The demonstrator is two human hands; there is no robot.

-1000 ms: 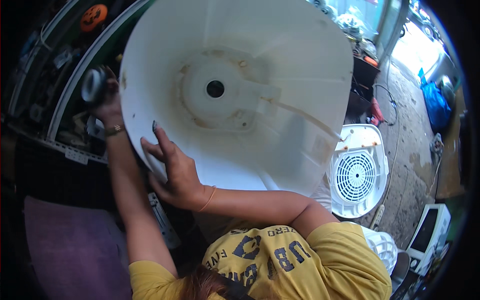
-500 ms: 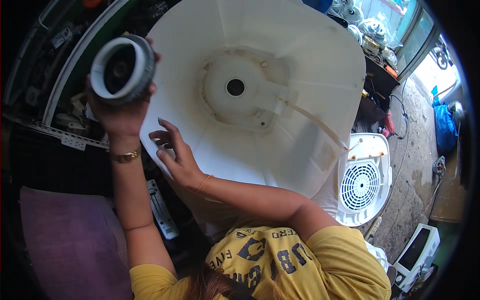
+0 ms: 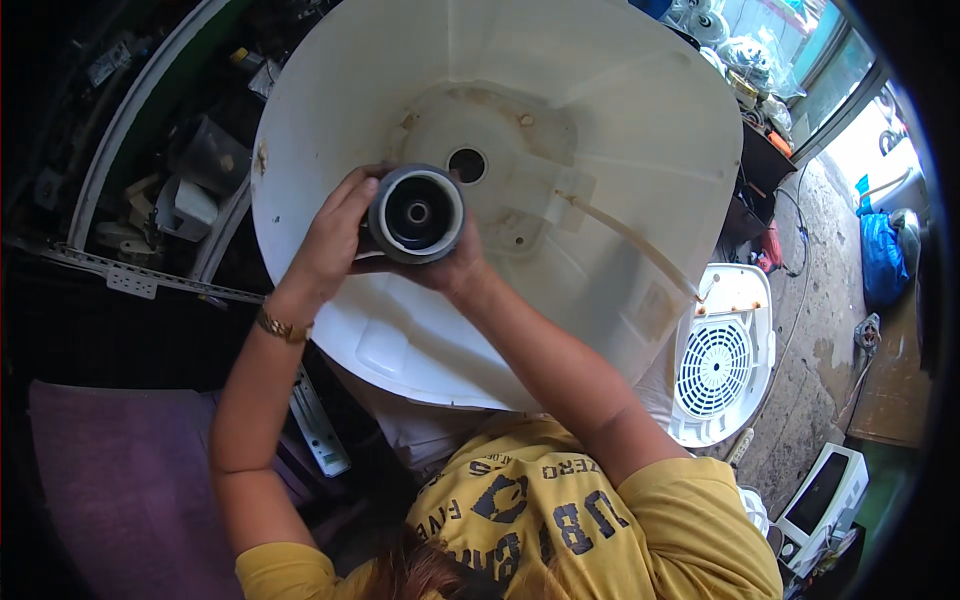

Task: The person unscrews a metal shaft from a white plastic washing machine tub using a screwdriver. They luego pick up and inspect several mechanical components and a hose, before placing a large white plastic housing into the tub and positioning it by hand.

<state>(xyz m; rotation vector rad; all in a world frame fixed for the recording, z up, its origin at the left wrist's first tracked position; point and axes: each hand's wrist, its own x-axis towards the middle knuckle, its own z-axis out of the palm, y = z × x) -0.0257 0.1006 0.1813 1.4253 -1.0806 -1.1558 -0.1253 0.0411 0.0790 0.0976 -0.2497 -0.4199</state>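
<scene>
Both my hands hold a round grey and white cylindrical part [image 3: 416, 212] with a dark hollow centre, over the underside of a large white plastic tub [image 3: 640, 120]. My left hand [image 3: 325, 240], with a gold bracelet at the wrist, wraps its left side. My right hand [image 3: 450, 270] cups it from below and behind, mostly hidden by the part. A round hole [image 3: 466, 165] in the tub's raised, stained hub sits just right of the part. A thin pale hose [image 3: 630, 240] runs from the hub toward the tub's right edge.
A white vented cover [image 3: 715, 365] lies on the concrete floor at right, with a white appliance [image 3: 820, 495] further down. A cluttered metal rack with parts [image 3: 180, 200] stands at left. A purple cushion [image 3: 110, 490] is at lower left, a blue bag [image 3: 885, 255] far right.
My left hand brought the cylindrical part from the upper left down over the tub's hub. My right hand left the tub's rim and joined it on the part.
</scene>
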